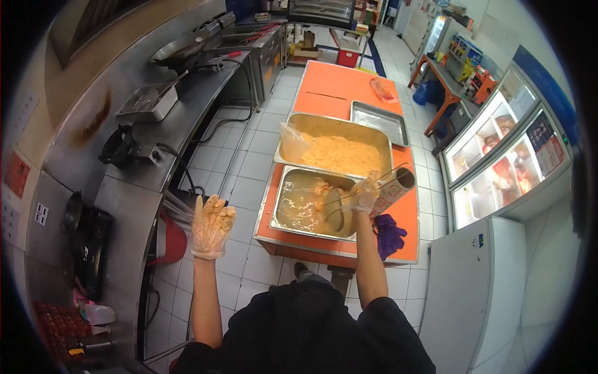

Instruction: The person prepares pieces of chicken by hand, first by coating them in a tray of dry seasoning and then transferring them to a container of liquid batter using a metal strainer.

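Note:
My left hand, in a clear plastic glove smeared with orange-yellow crumbs or flour, is raised beside the table with its fingers apart and nothing in it. My right hand, gloved and coated alike, is over the right side of a steel pan of cloudy liquid; it seems to hold the wire handle of a strainer, whose bowl sits in the liquid near pale, coated pieces. Behind lies a larger steel pan of orange-yellow breading, with a clear plastic bag at its left end.
A printed tube and a purple cloth are right of the liquid pan on the orange table. An empty steel tray and a plastic bag lie farther back. A steel counter runs along the left; a red bin stands below.

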The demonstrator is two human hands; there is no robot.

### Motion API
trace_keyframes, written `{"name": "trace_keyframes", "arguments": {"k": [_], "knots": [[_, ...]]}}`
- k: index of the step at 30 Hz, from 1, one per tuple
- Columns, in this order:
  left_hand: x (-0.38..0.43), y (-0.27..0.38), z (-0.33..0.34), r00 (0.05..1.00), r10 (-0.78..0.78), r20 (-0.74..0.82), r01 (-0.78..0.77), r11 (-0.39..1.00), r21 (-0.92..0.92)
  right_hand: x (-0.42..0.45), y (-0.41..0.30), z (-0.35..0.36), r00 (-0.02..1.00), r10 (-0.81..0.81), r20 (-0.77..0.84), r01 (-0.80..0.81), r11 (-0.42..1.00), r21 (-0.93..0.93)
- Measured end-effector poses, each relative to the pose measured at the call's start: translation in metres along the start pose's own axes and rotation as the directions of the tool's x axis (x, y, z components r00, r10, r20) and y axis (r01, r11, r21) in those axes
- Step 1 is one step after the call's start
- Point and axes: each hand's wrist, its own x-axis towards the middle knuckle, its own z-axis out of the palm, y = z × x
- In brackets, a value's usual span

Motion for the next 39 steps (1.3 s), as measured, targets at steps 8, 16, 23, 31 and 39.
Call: {"name": "trace_keyframes", "arguments": {"k": [8, 16, 23, 31, 39], "knots": [[-0.013, -0.001, 0.006, 0.997, -0.055, -0.049, 0.054, 0.998, -0.015, -0.004, -0.111, -0.019, 0.966, -0.239, -0.093, 0.255, 0.859, 0.444], [-0.052, 0.021, 0.011, 0.989, 0.045, -0.139, -0.052, 0.997, -0.051, -0.004, -0.118, 0.023, 0.978, -0.162, -0.134, 0.208, 0.641, 0.739], [-0.1, 0.06, -0.012, 0.966, 0.14, -0.216, -0.152, 0.988, -0.037, -0.013, -0.199, -0.026, 0.956, -0.051, 0.29, -0.267, 0.265, 0.926], [-0.08, 0.028, -0.063, 0.994, 0.021, -0.103, -0.03, 0.996, -0.083, -0.049, -0.146, 0.057, 0.993, 0.113, 0.018, -0.115, 0.976, 0.185], [-0.094, 0.06, -0.032, 0.988, -0.134, 0.075, 0.137, 0.99, -0.033, -0.114, -0.218, 0.067, 0.978, -0.005, 0.21, -0.052, 0.963, 0.265]]}}
